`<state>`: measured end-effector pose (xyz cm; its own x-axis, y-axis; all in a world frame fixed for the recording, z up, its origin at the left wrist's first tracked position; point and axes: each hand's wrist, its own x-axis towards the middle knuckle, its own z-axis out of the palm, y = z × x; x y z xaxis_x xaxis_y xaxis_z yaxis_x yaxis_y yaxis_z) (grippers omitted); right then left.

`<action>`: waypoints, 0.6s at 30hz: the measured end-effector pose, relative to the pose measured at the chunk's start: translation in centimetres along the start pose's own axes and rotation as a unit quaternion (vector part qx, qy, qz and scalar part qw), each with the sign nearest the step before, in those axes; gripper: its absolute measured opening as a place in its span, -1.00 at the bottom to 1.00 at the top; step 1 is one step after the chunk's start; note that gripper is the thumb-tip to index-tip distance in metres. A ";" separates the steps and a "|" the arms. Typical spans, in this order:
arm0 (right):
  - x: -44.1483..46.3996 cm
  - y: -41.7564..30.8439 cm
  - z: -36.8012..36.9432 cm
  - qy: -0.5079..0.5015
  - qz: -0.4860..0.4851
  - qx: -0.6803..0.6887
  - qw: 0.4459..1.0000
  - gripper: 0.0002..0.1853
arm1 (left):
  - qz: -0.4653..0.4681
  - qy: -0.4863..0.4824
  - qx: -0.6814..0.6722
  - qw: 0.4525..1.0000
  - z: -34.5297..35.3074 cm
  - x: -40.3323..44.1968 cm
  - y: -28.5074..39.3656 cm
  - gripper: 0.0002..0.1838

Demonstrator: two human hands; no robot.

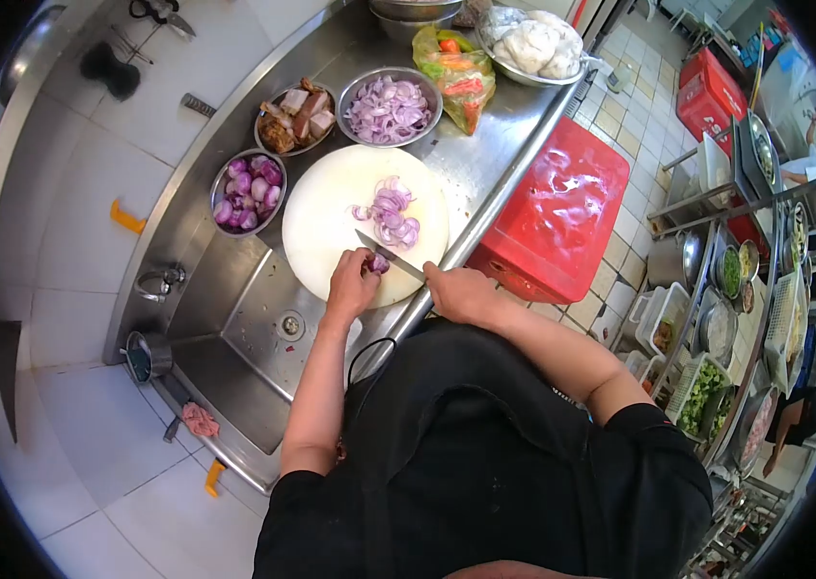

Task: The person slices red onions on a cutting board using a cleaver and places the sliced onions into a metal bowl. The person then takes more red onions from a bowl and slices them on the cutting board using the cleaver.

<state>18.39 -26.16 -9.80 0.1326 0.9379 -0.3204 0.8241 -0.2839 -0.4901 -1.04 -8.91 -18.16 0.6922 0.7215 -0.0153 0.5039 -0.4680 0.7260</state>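
Note:
A round white cutting board (316,207) lies across the steel sink counter. On it my left hand (355,280) presses a purple shallot (380,262) down with curled fingers. My right hand (461,292) grips the handle of a knife (398,261), whose blade reaches left, right beside the shallot. Beyond the blade lies a loose pile of sliced shallot (393,214). A bowl of whole peeled shallots (250,193) stands left of the board. Behind the board is a larger bowl of sliced shallots (389,109).
A bowl of meat chunks (307,116) stands behind the board, a bag of peppers (456,77) farther right. The sink basin (254,357) opens at my left. A red crate (562,212) stands right of the counter edge. Shelves with food trays (702,396) line the right.

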 end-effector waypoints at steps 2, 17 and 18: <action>-0.5 -0.6 -0.9 -0.010 0.003 -0.010 1.000 -0.74 | 0.009 0.008 0.008 1.000 0.2 -0.1 0.0 -0.63; -0.8 -0.9 -1.0 0.006 -0.039 -0.024 0.999 -0.70 | -0.003 0.042 -0.012 0.999 0.9 -0.7 0.3 -0.64; -0.6 -0.7 -0.6 -0.003 -0.041 -0.026 0.999 -0.67 | -0.002 0.041 -0.002 0.999 0.9 -0.7 0.4 -0.64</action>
<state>18.04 -26.45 -8.79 0.0607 0.9560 -0.2870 0.8592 -0.1964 -0.4725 -0.84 -10.02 -18.48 0.6459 0.7625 0.0377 0.5037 -0.4628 0.7294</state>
